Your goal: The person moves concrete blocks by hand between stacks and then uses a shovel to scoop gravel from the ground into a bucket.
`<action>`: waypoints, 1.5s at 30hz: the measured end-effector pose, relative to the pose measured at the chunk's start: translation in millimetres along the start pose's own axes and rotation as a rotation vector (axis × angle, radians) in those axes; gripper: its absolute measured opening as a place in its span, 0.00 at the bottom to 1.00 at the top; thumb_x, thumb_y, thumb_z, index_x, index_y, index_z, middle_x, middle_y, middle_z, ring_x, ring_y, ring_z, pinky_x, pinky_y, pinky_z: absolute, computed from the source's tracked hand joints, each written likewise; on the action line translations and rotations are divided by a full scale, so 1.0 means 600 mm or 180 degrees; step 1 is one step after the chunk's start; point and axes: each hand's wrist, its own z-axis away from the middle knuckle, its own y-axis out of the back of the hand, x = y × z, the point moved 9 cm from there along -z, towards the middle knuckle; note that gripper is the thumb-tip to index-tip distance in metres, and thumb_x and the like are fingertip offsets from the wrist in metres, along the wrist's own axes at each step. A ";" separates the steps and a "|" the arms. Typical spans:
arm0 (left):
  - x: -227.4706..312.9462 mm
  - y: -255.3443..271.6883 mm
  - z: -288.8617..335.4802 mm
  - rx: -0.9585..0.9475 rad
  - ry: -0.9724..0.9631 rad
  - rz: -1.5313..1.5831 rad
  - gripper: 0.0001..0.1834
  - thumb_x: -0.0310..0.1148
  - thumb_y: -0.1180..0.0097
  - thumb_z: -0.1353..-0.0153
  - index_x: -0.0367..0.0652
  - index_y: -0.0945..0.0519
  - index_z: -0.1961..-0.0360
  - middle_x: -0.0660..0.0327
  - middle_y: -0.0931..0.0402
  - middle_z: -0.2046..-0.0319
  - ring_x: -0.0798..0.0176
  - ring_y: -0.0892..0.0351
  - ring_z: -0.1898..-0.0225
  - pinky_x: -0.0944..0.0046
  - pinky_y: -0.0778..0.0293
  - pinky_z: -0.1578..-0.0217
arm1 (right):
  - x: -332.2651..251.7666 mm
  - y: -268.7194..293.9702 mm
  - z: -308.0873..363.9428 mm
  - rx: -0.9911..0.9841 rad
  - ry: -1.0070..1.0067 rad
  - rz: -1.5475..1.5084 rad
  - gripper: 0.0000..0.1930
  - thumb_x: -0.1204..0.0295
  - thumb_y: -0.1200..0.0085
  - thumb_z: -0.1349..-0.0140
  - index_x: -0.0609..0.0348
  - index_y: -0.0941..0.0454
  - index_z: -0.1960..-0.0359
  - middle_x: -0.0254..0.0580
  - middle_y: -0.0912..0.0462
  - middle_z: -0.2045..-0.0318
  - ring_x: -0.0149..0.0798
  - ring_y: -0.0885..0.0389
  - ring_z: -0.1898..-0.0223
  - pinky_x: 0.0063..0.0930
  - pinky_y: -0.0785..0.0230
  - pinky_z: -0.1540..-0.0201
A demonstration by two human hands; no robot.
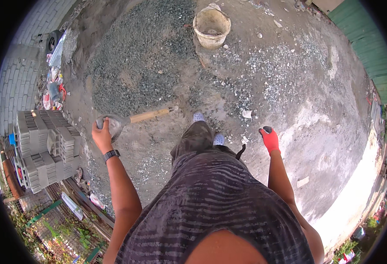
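My left hand [102, 134], with a dark watch on its wrist, is closed round the wide grey end of a shovel [149, 115]. The shovel's wooden shaft slants off to the right, and its far tip meets the ground beside the gravel; little of that tip shows. My right hand [270, 140] wears a red glove with dark fingertips. It hangs out to the right with its fingers curled in, and I see nothing in them. Ahead, a dark grey gravel pile [134, 57] spreads over the ground.
A dirty whitish bucket [212, 42] stands beyond the gravel. Hollow concrete blocks [41, 160] are stacked at the left, near rubbish [53, 90] along a block wall [15, 83]. Green metal sheeting [369, 48] rises at the far right. Loose stones lie around my feet.
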 end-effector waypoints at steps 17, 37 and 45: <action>0.058 -0.058 -0.296 -0.0205 0.0544 0.0171 0.18 0.45 0.28 0.43 0.41 0.19 0.66 0.68 0.31 0.84 0.72 0.34 0.87 0.67 0.38 0.86 | -0.398 -0.222 -0.341 -0.0761 0.1054 0.2337 0.42 0.48 0.31 0.48 0.64 0.27 0.35 0.59 0.23 0.38 0.57 0.24 0.36 0.45 0.32 0.34; 0.051 -0.043 -0.112 0.0287 0.2094 -0.0794 0.37 0.52 0.32 0.37 0.26 0.23 0.43 0.39 0.21 0.49 0.50 0.22 0.47 0.53 0.26 0.45 | -0.916 -0.629 -0.865 -0.1026 0.1561 0.2905 0.54 0.43 0.34 0.46 0.59 0.44 0.24 0.57 0.46 0.23 0.64 0.47 0.23 0.56 0.59 0.22; 0.315 -0.150 -0.216 0.0301 0.2569 -0.1314 0.38 0.56 0.33 0.37 0.29 0.20 0.42 0.41 0.16 0.51 0.46 0.17 0.50 0.50 0.21 0.46 | -0.816 -0.757 -1.028 -0.1305 0.1423 0.3676 0.44 0.46 0.34 0.44 0.55 0.35 0.30 0.54 0.35 0.28 0.60 0.38 0.27 0.58 0.54 0.24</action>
